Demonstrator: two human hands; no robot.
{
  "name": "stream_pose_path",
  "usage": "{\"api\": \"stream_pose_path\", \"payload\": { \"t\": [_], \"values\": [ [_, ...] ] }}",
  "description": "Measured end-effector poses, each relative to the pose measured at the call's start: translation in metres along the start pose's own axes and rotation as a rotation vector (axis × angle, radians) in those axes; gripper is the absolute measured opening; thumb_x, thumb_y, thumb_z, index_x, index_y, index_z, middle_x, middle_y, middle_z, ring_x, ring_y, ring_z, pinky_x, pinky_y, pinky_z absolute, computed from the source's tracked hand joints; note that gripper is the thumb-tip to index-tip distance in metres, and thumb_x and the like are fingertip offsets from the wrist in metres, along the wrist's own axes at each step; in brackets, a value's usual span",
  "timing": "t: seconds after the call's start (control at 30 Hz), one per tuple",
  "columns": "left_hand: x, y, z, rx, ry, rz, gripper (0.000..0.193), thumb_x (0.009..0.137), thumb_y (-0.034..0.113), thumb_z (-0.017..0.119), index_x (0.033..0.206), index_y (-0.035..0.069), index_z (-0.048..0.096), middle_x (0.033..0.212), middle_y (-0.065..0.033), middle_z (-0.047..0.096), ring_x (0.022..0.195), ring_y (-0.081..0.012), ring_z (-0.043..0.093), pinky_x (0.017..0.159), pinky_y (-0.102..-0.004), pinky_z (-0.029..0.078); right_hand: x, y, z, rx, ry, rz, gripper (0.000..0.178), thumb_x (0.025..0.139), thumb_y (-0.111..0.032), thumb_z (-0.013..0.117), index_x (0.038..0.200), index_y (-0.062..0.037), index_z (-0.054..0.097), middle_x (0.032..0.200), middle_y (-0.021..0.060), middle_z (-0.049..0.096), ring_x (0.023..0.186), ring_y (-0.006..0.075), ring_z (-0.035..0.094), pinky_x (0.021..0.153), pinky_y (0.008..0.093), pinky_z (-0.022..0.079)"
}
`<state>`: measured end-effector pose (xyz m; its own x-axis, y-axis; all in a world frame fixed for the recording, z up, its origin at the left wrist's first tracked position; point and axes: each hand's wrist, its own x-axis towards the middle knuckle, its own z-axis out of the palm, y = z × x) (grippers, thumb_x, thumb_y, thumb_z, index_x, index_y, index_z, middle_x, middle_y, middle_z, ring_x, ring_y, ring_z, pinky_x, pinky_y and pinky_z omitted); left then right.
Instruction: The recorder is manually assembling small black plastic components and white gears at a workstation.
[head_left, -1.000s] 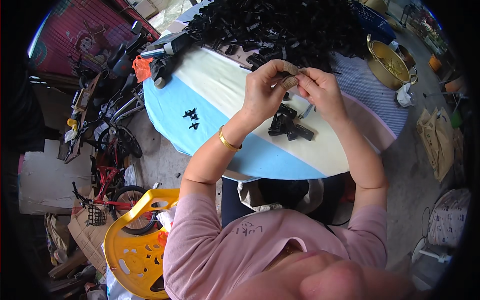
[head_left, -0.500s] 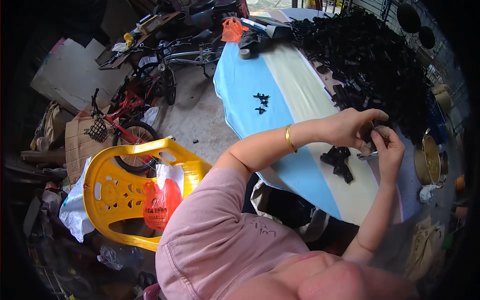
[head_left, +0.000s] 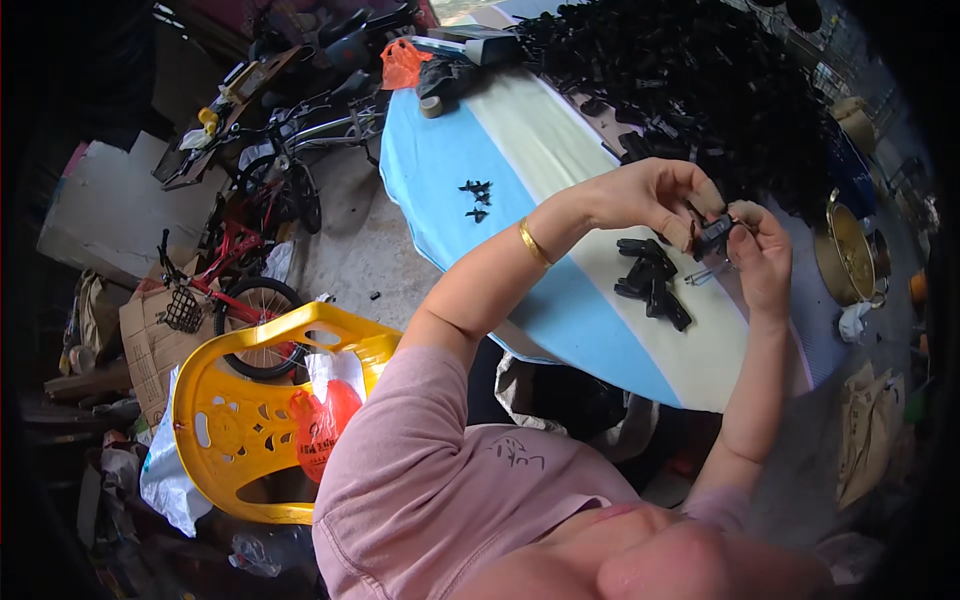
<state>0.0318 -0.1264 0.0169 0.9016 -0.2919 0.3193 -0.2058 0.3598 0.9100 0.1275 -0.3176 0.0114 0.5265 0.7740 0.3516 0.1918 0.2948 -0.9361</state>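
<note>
My left hand [head_left: 668, 200], on the arm with a gold bangle, pinches one side of a small black plastic part [head_left: 714, 233]. Opposite it, the fingers of my right hand [head_left: 764, 258] grip the other side. Both hands are raised over the table, close together. Just below them are thin shiny metal pieces [head_left: 706, 273]; whether these lie on the cloth or hang from my right hand I cannot tell. A loose heap of similar black parts [head_left: 652, 283] rests on the cream stripe beside my hands. Behind them rises a large pile of black parts [head_left: 680, 90].
The striped tablecloth [head_left: 575, 310] also bears tiny black pieces [head_left: 477, 198], a roll of tape [head_left: 430, 106] and an orange bag [head_left: 405, 62]. A yellow plastic chair [head_left: 240, 400] stands at the left, bicycles [head_left: 255, 300] beyond it. A brass-coloured pan [head_left: 850, 252] is at the right.
The whole view has shifted, so the table and chair sit differently in the picture. My hands have turned, and the black part between them shows now. More of the loose heap is visible.
</note>
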Motion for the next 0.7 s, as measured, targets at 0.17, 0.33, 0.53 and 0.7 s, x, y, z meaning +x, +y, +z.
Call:
{"api": "stream_pose_path", "payload": {
  "t": [0.17, 0.33, 0.53, 0.7],
  "values": [
    [0.000, -0.007, 0.012, -0.033, 0.122, -0.114, 0.020, 0.073, 0.005, 0.068, 0.083, 0.001, 0.051, 0.079, -0.0055, 0.058, 0.077, -0.0195, 0.063, 0.070, -0.0274, 0.051, 0.007, -0.001, 0.008, -0.103, -0.099, -0.118, 0.017, 0.081, -0.012, 0.061, 0.092, 0.0010, 0.057, 0.082, 0.0022, 0.057, 0.069, 0.0072, 0.053, 0.061, 0.0182, 0.044],
    [0.003, -0.008, 0.012, 0.150, 0.208, -0.058, 0.018, 0.075, 0.004, 0.066, 0.084, 0.001, 0.050, 0.082, -0.0077, 0.059, 0.081, -0.0196, 0.062, 0.074, -0.0284, 0.050, 0.004, -0.006, 0.015, -0.097, 0.047, -0.076, 0.016, 0.084, -0.012, 0.058, 0.095, -0.0003, 0.057, 0.084, 0.0022, 0.057, 0.075, 0.0070, 0.054, 0.068, 0.0185, 0.044],
    [0.008, -0.016, 0.017, 0.315, 0.410, 0.197, 0.020, 0.079, -0.002, 0.059, 0.097, -0.003, 0.050, 0.095, -0.0102, 0.058, 0.088, -0.0181, 0.060, 0.081, -0.0297, 0.050, 0.002, 0.000, 0.021, -0.258, 0.195, -0.150, 0.012, 0.086, -0.011, 0.053, 0.091, -0.0018, 0.058, 0.071, -0.0033, 0.051, 0.064, 0.0021, 0.045, 0.055, 0.0155, 0.036],
    [0.005, -0.015, 0.026, 0.477, 0.490, 0.181, 0.028, 0.079, -0.004, 0.058, 0.106, -0.004, 0.049, 0.096, -0.0087, 0.058, 0.089, -0.0145, 0.058, 0.080, -0.0258, 0.049, 0.002, -0.002, 0.029, -0.373, 0.204, -0.188, 0.010, 0.086, -0.009, 0.053, 0.087, -0.0001, 0.057, 0.065, -0.0028, 0.052, 0.060, 0.0025, 0.046, 0.053, 0.0157, 0.035]
  ]
}}
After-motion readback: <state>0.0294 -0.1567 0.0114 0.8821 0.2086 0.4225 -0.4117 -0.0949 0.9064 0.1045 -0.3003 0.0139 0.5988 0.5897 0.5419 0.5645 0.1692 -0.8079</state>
